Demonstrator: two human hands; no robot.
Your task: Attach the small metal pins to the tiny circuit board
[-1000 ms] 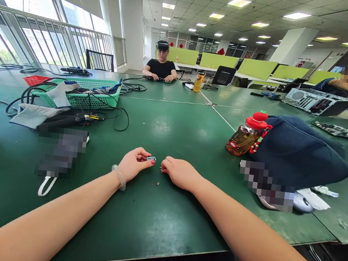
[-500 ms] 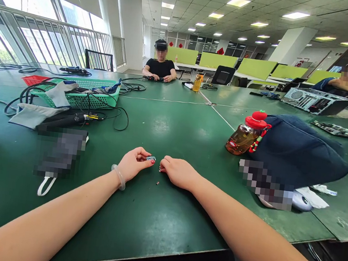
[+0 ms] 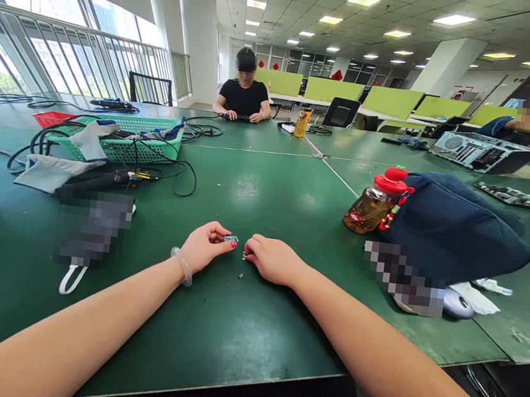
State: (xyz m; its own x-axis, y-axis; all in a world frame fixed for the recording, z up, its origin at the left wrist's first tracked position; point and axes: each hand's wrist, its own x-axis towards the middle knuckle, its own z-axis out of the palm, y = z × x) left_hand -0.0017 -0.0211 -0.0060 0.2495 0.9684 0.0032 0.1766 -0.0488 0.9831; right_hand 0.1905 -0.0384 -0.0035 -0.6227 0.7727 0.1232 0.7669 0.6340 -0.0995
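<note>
Over the middle of the green table (image 3: pixel 247 187), my left hand (image 3: pixel 206 243) pinches a small blue-and-silver part (image 3: pixel 231 239) between thumb and fingers. It looks like a small circuit board or connector, too small to name. A pale bracelet circles that wrist. Just to the right, my right hand (image 3: pixel 271 259) is closed, fingertips pointing down and left, around a tiny light-coloured piece (image 3: pixel 244 256) that barely shows. A gap separates the two hands. One tiny reddish piece (image 3: pixel 240 276) lies on the tabletop below them.
On the left are a green basket (image 3: pixel 155 151) with cables and gloves and a blurred dark item (image 3: pixel 97 229). At right stand a red-lidded bottle (image 3: pixel 367 208), a navy bag (image 3: pixel 454 231) and a mouse (image 3: pixel 459 304). A person (image 3: pixel 243 96) sits opposite; an open computer case (image 3: pixel 480 153) lies far right.
Both hands keep nearly the same place and grip. The person opposite has lowered their head. The view has shifted very slightly.
</note>
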